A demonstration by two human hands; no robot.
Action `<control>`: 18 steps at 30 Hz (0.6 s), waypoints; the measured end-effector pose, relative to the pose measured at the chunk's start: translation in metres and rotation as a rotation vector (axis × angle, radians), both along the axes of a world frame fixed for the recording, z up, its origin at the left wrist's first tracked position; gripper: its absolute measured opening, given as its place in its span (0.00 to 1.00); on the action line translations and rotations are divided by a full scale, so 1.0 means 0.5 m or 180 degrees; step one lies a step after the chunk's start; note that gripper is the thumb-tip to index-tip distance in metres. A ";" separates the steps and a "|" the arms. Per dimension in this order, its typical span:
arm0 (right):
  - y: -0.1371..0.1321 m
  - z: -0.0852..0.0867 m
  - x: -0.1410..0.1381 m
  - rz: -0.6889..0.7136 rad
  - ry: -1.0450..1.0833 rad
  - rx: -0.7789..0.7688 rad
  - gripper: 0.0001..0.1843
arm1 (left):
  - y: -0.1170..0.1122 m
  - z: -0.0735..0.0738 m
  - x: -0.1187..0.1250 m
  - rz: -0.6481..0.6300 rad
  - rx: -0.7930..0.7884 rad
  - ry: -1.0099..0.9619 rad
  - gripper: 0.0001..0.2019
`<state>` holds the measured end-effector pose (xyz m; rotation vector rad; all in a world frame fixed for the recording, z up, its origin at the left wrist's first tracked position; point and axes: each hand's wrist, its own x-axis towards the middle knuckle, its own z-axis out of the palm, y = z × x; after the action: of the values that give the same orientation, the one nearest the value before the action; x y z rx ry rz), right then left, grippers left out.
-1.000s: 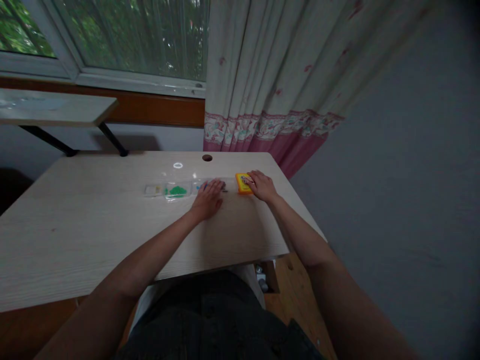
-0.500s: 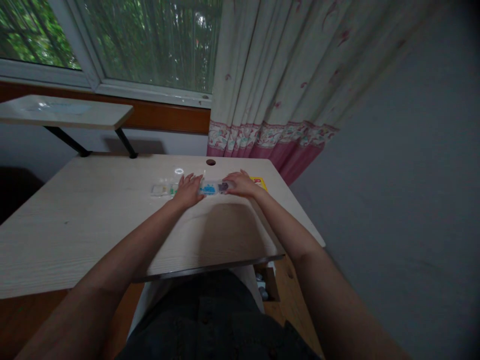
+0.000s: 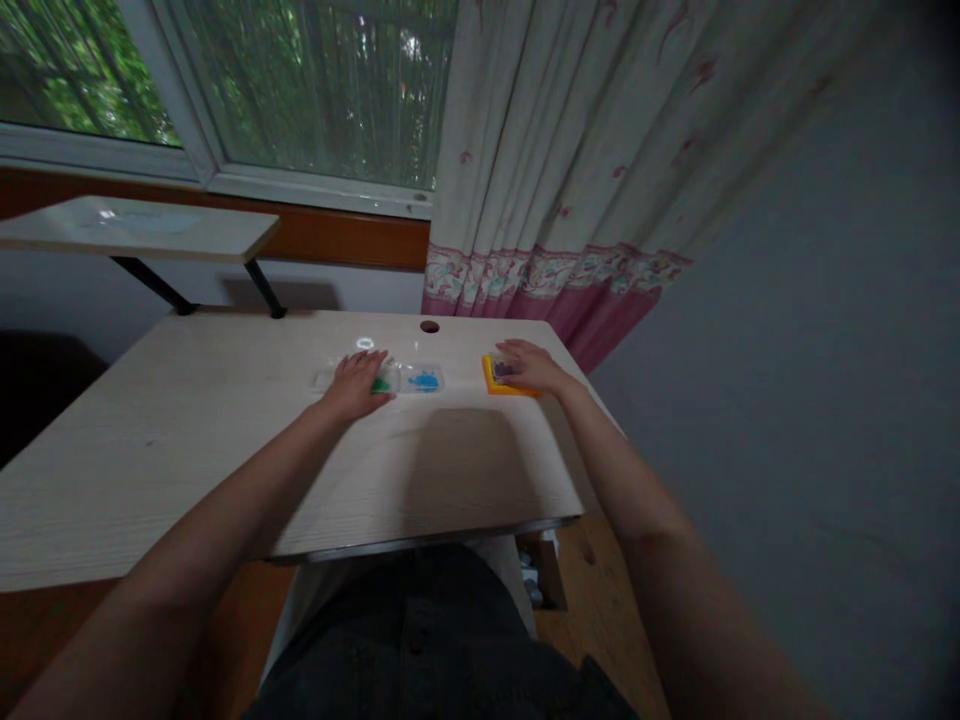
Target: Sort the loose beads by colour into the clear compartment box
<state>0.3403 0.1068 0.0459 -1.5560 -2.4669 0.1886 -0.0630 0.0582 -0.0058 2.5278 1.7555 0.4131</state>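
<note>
My left hand [image 3: 355, 386] lies across a row of small clear plastic boxes on the desk. Its fingers reach the far side and its thumb the near side, gripping a clear box with green pieces [image 3: 381, 384], which is partly hidden. Just right of it sits a clear box with blue pieces [image 3: 424, 380]. Another clear box [image 3: 322, 381] shows at the left end of the row. My right hand [image 3: 529, 368] is closed on a small clear box with dark purple pieces [image 3: 504, 370], over a yellow box [image 3: 490, 386]. Whether those two touch I cannot tell.
The pale wooden desk [image 3: 225, 430] stands before a window [image 3: 315, 100] and a long curtain [image 3: 555, 180]. A raised shelf [image 3: 187, 232] on black legs is at the back left. Near the back edge is a round cable hole [image 3: 430, 327]. A wall [image 3: 787, 350] rises on the right.
My right hand has moved right, taking the box with purple pieces away from the row to the yellow box. My left hand stays on the row. The view has shifted slightly.
</note>
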 end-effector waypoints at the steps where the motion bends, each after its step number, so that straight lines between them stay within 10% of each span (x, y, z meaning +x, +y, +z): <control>1: -0.001 -0.002 -0.030 0.0153 -0.0025 0.0087 0.45 | 0.001 -0.002 -0.014 -0.0013 0.0008 0.0041 0.42; 10: -0.022 -0.045 -0.288 0.1079 0.0058 0.0029 0.35 | -0.005 0.005 -0.089 -0.0046 -0.0025 0.0064 0.37; 18: -0.003 0.026 -0.079 0.0357 0.0740 0.0286 0.37 | 0.003 0.019 -0.072 -0.0247 -0.0016 -0.0047 0.37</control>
<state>0.3007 0.1052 0.0590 -1.2825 -2.3468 0.2577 -0.0989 0.0596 0.0039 2.5727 1.6449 0.4218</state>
